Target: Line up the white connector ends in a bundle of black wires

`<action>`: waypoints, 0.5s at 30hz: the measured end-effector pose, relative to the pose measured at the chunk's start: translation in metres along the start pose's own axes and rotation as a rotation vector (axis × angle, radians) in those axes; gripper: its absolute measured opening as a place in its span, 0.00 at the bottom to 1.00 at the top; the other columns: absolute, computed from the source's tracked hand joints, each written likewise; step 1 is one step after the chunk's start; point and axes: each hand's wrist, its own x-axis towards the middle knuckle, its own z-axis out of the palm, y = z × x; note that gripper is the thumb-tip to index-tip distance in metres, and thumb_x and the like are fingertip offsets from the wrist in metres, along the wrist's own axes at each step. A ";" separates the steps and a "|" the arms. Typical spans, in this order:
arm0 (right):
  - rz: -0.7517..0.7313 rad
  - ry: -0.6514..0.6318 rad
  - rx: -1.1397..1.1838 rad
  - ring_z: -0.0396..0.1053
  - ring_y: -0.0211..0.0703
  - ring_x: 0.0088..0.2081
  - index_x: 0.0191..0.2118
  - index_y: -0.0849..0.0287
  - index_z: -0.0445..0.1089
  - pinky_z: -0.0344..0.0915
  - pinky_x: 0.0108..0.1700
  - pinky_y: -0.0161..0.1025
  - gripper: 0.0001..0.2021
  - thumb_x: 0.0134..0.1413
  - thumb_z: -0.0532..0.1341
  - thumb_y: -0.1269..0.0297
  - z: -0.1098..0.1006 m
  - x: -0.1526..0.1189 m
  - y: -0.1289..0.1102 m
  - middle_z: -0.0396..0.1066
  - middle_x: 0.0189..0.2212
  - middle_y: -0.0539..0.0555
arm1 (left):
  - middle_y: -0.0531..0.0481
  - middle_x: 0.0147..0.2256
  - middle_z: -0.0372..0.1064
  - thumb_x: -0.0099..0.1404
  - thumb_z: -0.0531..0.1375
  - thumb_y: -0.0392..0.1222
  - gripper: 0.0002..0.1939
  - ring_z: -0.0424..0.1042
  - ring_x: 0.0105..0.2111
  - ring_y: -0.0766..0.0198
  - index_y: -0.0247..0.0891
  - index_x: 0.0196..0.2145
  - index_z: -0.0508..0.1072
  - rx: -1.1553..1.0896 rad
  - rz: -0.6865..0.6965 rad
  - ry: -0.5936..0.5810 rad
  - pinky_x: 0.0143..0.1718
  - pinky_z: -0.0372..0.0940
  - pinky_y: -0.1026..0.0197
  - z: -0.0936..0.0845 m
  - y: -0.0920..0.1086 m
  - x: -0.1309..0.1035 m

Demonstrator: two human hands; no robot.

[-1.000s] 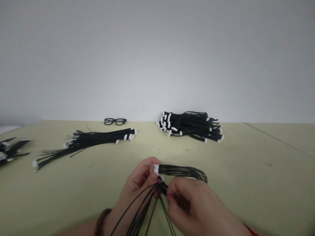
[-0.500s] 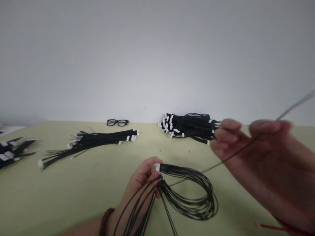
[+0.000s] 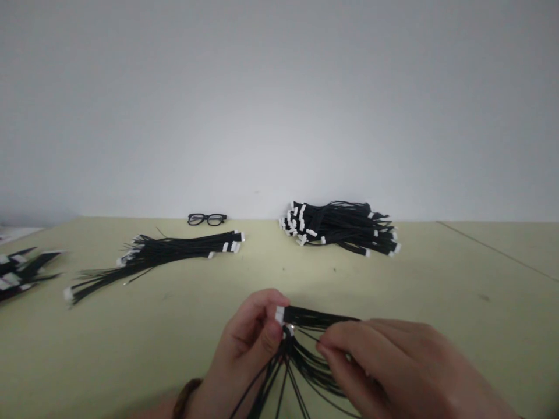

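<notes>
In the lower middle of the head view, my left hand (image 3: 253,337) is closed on a black wire harness (image 3: 314,317), gripping it by a white connector (image 3: 280,314). A second white connector sits just below, and loose black wires fan down from it. My right hand (image 3: 393,366) is pinched on a thin black wire (image 3: 309,335), close to the lower connector. That hand covers the right part of the looped wires. Whether the wire's tip touches the connector is too small to tell.
Behind lie a bundle of black harnesses (image 3: 174,247) on the left and a thicker pile (image 3: 345,226) on the right. Black-framed glasses (image 3: 207,219) rest near the wall. More harnesses (image 3: 26,270) are at the far left. A dark line (image 3: 493,247) crosses the table at right.
My right hand has come down and left from the raised position at right, bringing the wire to the connectors. My left hand stays nearly in place with the harness.
</notes>
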 end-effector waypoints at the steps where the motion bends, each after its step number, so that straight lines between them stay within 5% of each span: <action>1: -0.031 0.005 -0.014 0.64 0.37 0.18 0.29 0.55 0.64 0.52 0.20 0.37 0.13 0.64 0.49 0.68 0.001 0.000 0.001 0.66 0.19 0.44 | 0.55 0.26 0.61 0.61 0.62 0.43 0.07 0.58 0.23 0.72 0.46 0.39 0.75 0.023 0.000 -0.014 0.24 0.56 0.73 -0.001 0.001 0.000; 6: -0.082 0.014 -0.076 0.64 0.37 0.18 0.27 0.55 0.62 0.53 0.20 0.38 0.17 0.67 0.44 0.66 0.002 0.005 -0.001 0.65 0.19 0.45 | 0.55 0.27 0.62 0.62 0.60 0.42 0.07 0.59 0.24 0.71 0.48 0.40 0.75 0.068 -0.024 -0.076 0.25 0.57 0.72 -0.004 0.003 -0.002; 15: -0.090 0.039 -0.106 0.64 0.38 0.18 0.27 0.56 0.63 0.53 0.20 0.38 0.17 0.66 0.45 0.69 0.003 0.008 -0.004 0.65 0.18 0.46 | 0.55 0.24 0.61 0.59 0.63 0.44 0.07 0.58 0.23 0.72 0.46 0.37 0.75 -0.012 -0.030 0.004 0.23 0.56 0.72 0.001 -0.001 -0.004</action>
